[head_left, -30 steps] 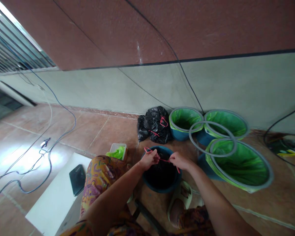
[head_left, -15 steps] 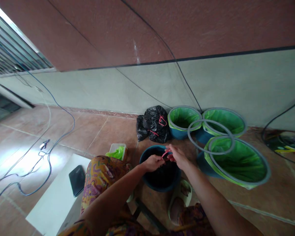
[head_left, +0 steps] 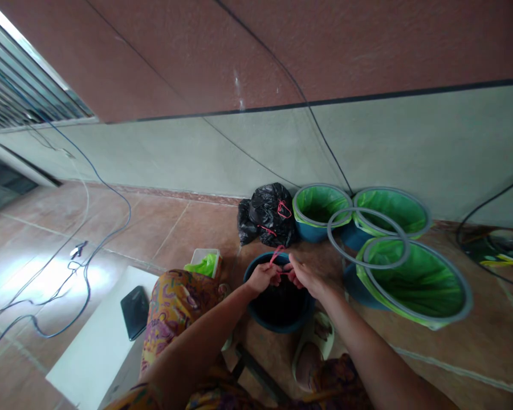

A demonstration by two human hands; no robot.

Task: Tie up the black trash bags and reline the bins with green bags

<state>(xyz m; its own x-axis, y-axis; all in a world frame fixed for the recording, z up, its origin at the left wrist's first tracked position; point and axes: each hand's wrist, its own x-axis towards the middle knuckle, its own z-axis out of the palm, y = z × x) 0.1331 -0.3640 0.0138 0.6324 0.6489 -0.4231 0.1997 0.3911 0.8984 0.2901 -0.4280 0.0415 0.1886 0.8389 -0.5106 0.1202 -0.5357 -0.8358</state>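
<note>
My left hand (head_left: 263,277) and my right hand (head_left: 304,275) meet over a blue bucket (head_left: 256,316) lined with a black bag (head_left: 280,302). Both hands pinch a red drawstring (head_left: 277,254) that loops up between them at the bucket's far rim. The fingers of each hand are closed on the string. A tied black bag with red strings (head_left: 268,216) lies on the floor just behind the bucket.
Three green-lined bins (head_left: 414,285) and a loose grey ring (head_left: 367,238) stand at the right by the wall. A small tub of green bags (head_left: 204,263), a white board (head_left: 92,347) with a black phone (head_left: 134,312), and cables (head_left: 83,250) lie left.
My hands were apart with the red string stretched between them; they have come together and moved toward the bucket's far rim, the string now looping upward.
</note>
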